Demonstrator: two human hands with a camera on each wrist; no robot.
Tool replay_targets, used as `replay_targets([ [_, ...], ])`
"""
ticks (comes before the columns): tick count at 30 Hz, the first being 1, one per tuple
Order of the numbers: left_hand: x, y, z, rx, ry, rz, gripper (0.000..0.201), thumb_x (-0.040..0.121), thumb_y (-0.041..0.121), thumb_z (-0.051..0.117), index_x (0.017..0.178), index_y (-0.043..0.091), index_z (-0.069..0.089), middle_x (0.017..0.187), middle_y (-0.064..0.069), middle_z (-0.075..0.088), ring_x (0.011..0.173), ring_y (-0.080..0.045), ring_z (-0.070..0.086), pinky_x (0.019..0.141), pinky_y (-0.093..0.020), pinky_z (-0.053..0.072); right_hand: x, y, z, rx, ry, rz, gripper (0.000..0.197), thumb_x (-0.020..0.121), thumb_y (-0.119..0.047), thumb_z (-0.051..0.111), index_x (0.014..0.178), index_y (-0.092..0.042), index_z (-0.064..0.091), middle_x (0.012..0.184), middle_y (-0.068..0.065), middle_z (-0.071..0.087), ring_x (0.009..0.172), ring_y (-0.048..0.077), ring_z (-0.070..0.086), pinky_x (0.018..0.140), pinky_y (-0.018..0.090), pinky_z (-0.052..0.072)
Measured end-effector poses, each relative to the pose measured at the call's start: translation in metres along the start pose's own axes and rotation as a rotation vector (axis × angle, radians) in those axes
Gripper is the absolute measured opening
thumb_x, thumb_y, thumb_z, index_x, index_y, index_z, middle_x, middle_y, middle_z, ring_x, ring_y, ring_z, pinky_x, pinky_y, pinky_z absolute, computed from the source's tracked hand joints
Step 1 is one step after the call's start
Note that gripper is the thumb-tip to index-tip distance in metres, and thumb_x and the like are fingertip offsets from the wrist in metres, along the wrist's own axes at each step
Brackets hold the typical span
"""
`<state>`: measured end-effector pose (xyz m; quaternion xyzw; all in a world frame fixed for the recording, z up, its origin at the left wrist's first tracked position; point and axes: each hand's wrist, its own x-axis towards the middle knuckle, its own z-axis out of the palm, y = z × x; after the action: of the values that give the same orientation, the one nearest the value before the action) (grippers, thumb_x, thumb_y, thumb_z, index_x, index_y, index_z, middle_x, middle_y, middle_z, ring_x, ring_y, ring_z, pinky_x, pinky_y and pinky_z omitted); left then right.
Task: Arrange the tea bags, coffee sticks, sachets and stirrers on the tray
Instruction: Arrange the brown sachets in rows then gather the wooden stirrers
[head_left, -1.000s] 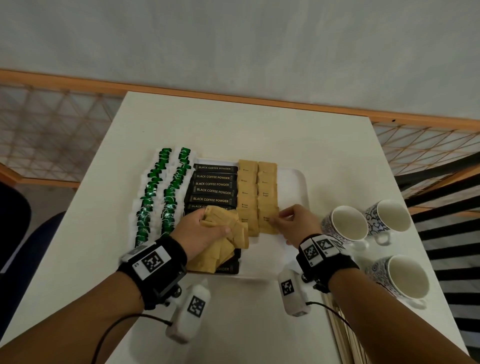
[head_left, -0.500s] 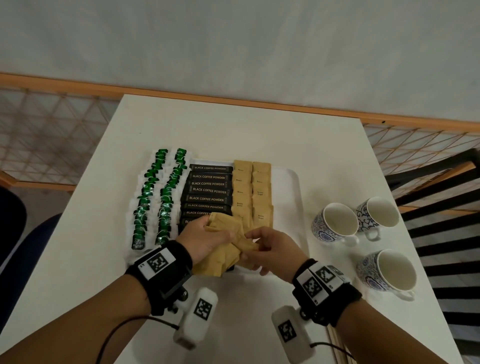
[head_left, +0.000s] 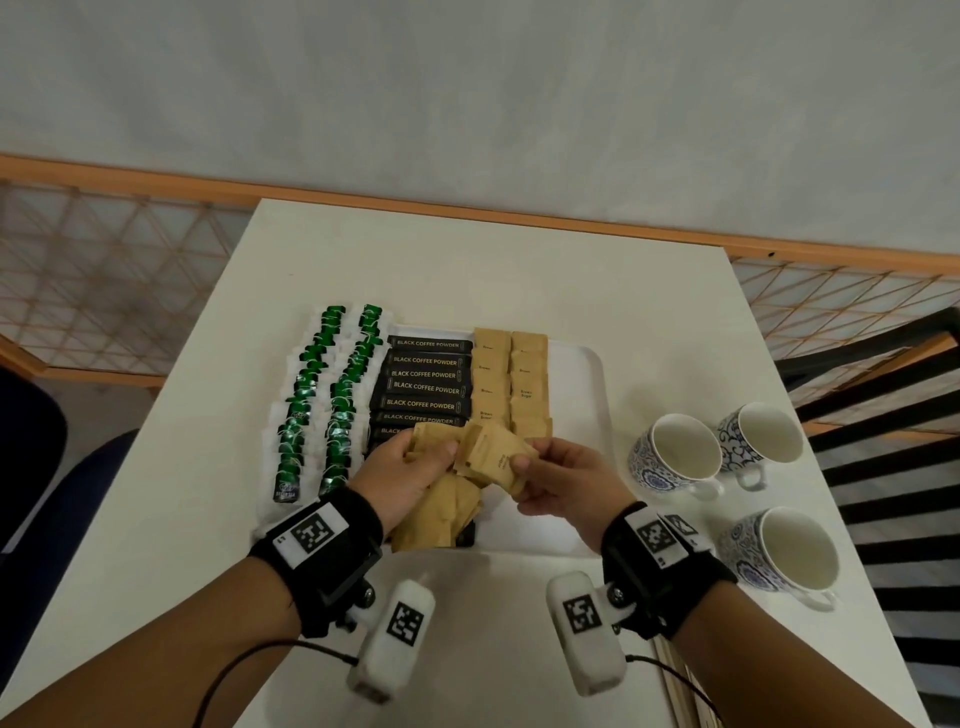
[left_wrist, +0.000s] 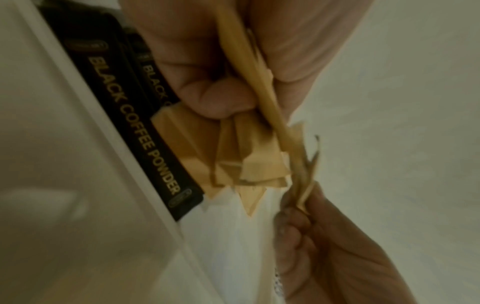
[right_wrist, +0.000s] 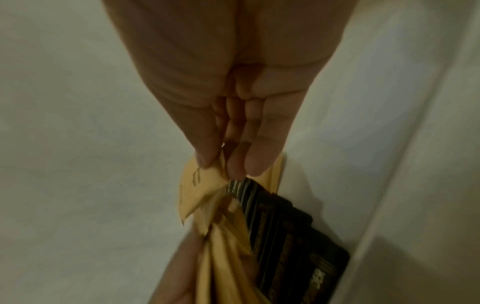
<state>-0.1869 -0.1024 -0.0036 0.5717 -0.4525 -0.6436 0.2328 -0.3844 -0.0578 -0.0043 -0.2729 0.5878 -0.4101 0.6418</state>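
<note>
Desk (head_left: 519, 270) first: white, with my tray (head_left: 582, 395) in the middle and three patterned cups (head_left: 675, 452) off to my right, well apart from the work. On the tray, tea bags (head_left: 311, 395) run in two green rows at the left edge, black coffee sticks (head_left: 426, 387) lie stacked beside them, and brown sugar sachets (head_left: 511, 379) form two columns next to those. No stirrers lie on the tray; thin wooden sticks at the desk's near right edge may be them, though I cannot tell.

My left hand (head_left: 410, 467) is clenched round a loose bundle of sachets (head_left: 436, 509) above the tray's near end. My right hand (head_left: 566, 480) pinches one sachet (head_left: 493, 454) by its edge between thumb and fingertips (right_wrist: 249, 160), drawing it from that bundle.

I judge these paper packets light, thin and floppy, easily creased, and prone to sliding over one another. A pinch at the short sealed edge seems best, laying each flat at the column's near end.
</note>
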Motion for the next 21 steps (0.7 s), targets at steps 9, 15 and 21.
replay_targets([
  [9, 0.0, 0.001, -0.003, -0.088, -0.022, 0.016, 0.026, 0.076, 0.031, 0.075, 0.098, 0.024, 0.065, 0.092, 0.001, 0.074, 0.088, -0.019, 0.07, 0.076, -0.033, 0.055, 0.004, 0.0, 0.014, 0.023, 0.022, -0.011, 0.016, 0.084, -0.005, 0.067, 0.096, -0.007, 0.058, 0.071, 0.011, 0.068, 0.06, 0.019, 0.064, 0.06, 0.03, 0.057],
  [15, 0.004, 0.004, -0.007, -0.063, 0.001, 0.0, 0.015, 0.081, 0.012, 0.073, 0.095, 0.016, 0.067, 0.093, -0.005, 0.073, 0.087, -0.022, 0.069, 0.078, -0.035, 0.056, -0.001, -0.001, 0.017, -0.078, 0.039, -0.165, 0.029, 0.082, 0.004, 0.067, 0.103, -0.011, 0.052, 0.08, 0.013, 0.057, 0.057, 0.024, 0.062, 0.058, 0.037, 0.058],
  [21, 0.006, 0.007, -0.009, -0.057, -0.007, -0.035, 0.015, 0.08, 0.012, 0.073, 0.093, 0.017, 0.067, 0.092, -0.006, 0.072, 0.086, -0.024, 0.069, 0.08, -0.036, 0.056, -0.013, 0.003, 0.009, -0.313, -0.098, -0.259, 0.048, 0.078, 0.008, 0.062, 0.107, -0.029, 0.066, 0.108, 0.009, 0.064, 0.078, 0.016, 0.061, 0.069, 0.022, 0.05],
])
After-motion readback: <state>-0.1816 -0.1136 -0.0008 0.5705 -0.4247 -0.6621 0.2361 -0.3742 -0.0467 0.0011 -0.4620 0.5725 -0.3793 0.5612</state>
